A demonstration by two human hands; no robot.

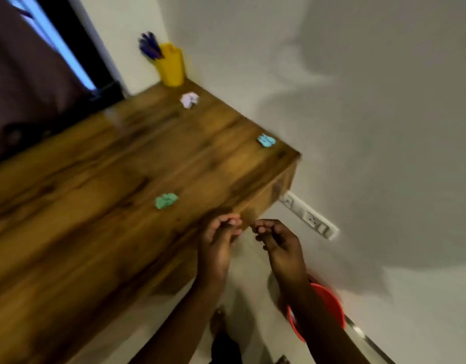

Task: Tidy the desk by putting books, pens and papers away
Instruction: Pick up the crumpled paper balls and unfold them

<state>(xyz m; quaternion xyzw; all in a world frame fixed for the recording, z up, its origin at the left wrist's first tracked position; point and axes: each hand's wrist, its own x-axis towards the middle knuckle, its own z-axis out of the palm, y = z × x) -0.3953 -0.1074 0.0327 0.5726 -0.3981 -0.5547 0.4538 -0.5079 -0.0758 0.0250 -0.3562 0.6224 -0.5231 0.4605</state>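
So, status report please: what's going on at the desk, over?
Left hand and right hand curled at desk edge, nothing seen held. Paper balls on top: green ball, blue ball, pink ball. Nothing in the way; red bin on floor below.

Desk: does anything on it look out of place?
Yes: three crumpled paper wads lie scattered, green wad near the front edge, blue wad at the right corner, pale wad near the yellow cup.

Left hand (218, 241) and right hand (278, 244) close together, fingers (263, 228) curled inward, forearms reaching forward
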